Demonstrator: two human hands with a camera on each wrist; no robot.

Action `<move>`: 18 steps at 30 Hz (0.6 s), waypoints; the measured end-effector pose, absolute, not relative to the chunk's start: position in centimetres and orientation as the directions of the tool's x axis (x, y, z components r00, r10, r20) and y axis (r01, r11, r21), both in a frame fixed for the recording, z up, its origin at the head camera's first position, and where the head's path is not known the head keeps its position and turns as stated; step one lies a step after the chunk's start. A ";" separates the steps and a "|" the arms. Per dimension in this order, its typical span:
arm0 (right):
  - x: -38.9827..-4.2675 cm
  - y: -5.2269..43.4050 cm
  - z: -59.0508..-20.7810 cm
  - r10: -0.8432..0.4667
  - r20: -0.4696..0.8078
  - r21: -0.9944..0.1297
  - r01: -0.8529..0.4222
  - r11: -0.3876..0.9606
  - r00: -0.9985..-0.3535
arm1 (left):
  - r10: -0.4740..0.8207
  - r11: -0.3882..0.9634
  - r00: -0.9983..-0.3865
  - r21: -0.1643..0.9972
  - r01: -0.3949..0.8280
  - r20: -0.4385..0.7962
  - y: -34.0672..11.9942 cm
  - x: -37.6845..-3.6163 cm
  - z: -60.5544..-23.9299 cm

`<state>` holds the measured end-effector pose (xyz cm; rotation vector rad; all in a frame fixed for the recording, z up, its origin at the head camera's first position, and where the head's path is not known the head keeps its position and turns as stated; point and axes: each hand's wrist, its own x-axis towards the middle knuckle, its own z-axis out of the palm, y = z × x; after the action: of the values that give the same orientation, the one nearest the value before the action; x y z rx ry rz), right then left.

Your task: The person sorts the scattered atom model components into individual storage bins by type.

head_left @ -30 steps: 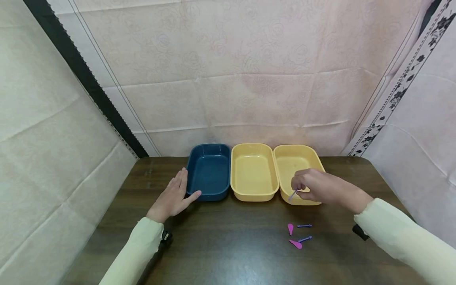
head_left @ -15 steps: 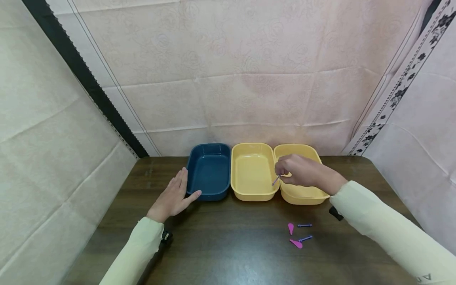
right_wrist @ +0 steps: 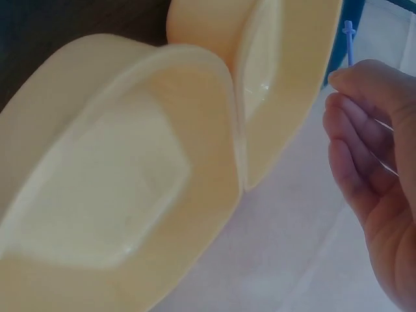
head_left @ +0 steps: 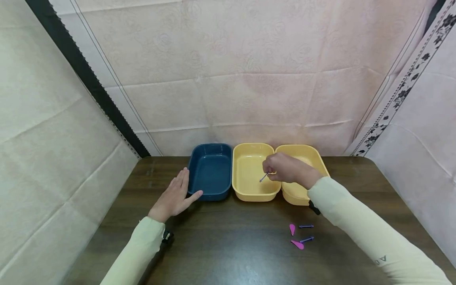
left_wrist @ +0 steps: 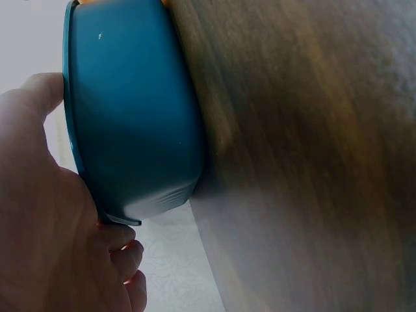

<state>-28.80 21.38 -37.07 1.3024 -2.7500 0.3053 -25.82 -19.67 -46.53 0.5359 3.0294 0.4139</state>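
Note:
Over the middle yellow tray (head_left: 251,196), my right hand (head_left: 285,168) pinches a small purple plastic stick (head_left: 263,177) between thumb and fingers. In the right wrist view the stick (right_wrist: 350,42) has a little knobbed end that juts past the fingertips. My left hand (head_left: 172,198) rests with straight fingers against the left rim of the blue tray (head_left: 210,196). The left wrist view shows the thumb and palm touching that tray's edge (left_wrist: 73,130). Two pink teardrop-shaped pieces (head_left: 297,245) and two purple sticks (head_left: 306,227) lie on the table in front of the trays.
A second yellow tray (head_left: 297,198) stands at the right, partly hidden by my right forearm. All the trays sit side by side at the back of the brown wooden table (head_left: 228,245). A pale cloth (head_left: 228,79) hangs behind them, with more cloth at both sides.
My right hand has moved left, from over the right yellow tray to over the middle one, carrying the purple stick. The left hand has stayed at the blue tray.

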 end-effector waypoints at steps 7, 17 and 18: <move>-28.5 21.2 -37.5 -0.708 0.159 -0.109 -0.725 0.680 -0.688 | 0.347 0.904 -0.938 0.264 0.335 0.002 -19.5 -25.8 -46.7; -24.4 24.2 -34.9 -0.714 0.138 -0.124 -0.727 0.676 -0.687 | 0.348 0.907 -0.937 0.250 0.338 0.002 -19.7 -25.8 -46.3; -23.9 24.7 -34.7 -0.718 0.136 -0.121 -0.731 0.672 -0.682 | 0.349 0.908 -0.937 0.249 0.338 0.003 -19.7 -25.9 -46.3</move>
<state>-23.94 24.66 -34.70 1.2161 -2.8010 0.2541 -25.86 -19.69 -46.26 0.5454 3.0272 0.3835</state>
